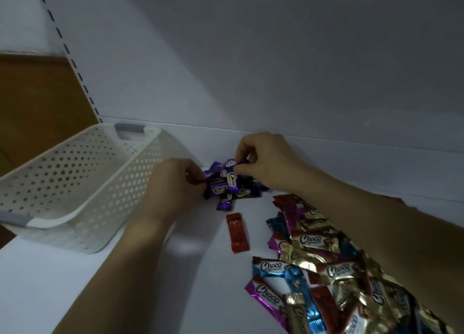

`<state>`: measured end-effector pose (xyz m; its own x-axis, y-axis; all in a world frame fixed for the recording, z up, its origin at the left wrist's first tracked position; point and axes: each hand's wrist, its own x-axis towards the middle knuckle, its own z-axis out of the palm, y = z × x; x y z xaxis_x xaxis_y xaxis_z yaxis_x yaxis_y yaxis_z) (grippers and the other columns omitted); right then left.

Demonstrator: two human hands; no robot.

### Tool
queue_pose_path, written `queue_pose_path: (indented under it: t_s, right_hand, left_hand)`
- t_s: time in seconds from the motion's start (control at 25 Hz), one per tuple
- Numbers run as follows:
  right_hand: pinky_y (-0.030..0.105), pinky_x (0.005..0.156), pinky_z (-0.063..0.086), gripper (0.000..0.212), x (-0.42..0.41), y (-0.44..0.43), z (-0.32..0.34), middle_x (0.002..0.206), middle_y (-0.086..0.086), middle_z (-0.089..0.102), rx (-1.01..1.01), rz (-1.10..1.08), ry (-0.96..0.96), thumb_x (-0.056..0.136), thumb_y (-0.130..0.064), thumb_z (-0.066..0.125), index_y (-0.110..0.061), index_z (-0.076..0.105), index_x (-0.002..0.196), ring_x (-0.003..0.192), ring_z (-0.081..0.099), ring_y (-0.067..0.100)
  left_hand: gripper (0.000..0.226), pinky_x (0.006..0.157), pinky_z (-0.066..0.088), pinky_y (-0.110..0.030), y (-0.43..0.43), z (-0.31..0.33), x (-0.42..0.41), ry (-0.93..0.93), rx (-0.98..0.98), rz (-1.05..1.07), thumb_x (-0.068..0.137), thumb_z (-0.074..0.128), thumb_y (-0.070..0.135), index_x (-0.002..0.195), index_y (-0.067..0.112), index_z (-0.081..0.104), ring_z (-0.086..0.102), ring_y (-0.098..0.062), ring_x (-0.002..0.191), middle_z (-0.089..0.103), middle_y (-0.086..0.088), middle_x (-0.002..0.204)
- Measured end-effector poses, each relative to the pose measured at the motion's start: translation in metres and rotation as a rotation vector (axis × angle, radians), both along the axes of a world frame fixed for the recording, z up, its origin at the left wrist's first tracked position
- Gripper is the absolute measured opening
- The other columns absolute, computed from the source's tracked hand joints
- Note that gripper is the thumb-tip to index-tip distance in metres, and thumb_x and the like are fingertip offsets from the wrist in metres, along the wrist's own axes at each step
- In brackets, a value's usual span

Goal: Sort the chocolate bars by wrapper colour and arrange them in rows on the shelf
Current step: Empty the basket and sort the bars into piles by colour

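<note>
Left hand (175, 183) fingers clamp a purple chocolate bar (210, 175) and right hand (266, 158) fingers clamp another on the purple pile (233, 188), mixed heap (326, 271) at 5 o'clock.

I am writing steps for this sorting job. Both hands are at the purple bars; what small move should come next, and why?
Probably lay the shiny purple-wrapped chocolate bar pinched by the right hand flat beside the jumbled heap of purple bars, starting a row. On the white shelf no row exists yet; the left hand pinches another purple bar there.
</note>
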<state>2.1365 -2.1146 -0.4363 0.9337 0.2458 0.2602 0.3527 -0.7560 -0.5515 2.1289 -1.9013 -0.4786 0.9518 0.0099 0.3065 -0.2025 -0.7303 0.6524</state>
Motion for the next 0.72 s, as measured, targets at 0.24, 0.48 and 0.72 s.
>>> queue_pose_path:
  t_s: [0.24,0.48,0.72]
  right_hand:
    - [0.017,0.067,0.041,0.020,-0.018,-0.015,0.004,0.095,-0.016,0.060,-0.068,0.031,-0.028,0.082,-0.031,0.081,-0.029,0.068,0.098,0.085,0.055,-0.002]
    - [0.004,0.074,0.036,0.016,-0.088,-0.088,0.011,0.095,-0.023,0.062,-0.120,-0.089,-0.143,0.087,-0.027,0.075,-0.032,0.070,0.101,0.093,0.057,-0.004]
    - [0.001,0.066,0.041,0.014,-0.127,-0.126,-0.001,0.088,-0.019,0.064,0.006,-0.195,-0.121,0.092,-0.008,0.069,-0.018,0.074,0.100,0.070,0.059,-0.016]
  left_hand:
    - [0.017,0.057,0.042,-0.011,0.006,0.008,-0.002,-0.035,0.067,-0.030,0.066,0.090,0.022,0.076,0.021,0.076,0.066,-0.006,0.069,0.070,0.005,0.072]
    - [0.010,0.067,0.040,-0.003,-0.032,0.011,-0.028,-0.228,0.087,-0.271,0.080,0.081,0.020,0.082,0.025,0.073,0.059,0.003,0.071,0.066,0.011,0.081]
    - [0.008,0.077,0.038,-0.004,-0.086,-0.003,-0.059,-0.204,0.061,-0.604,0.087,0.071,0.015,0.092,0.021,0.073,0.061,-0.002,0.088,0.068,0.010,0.092]
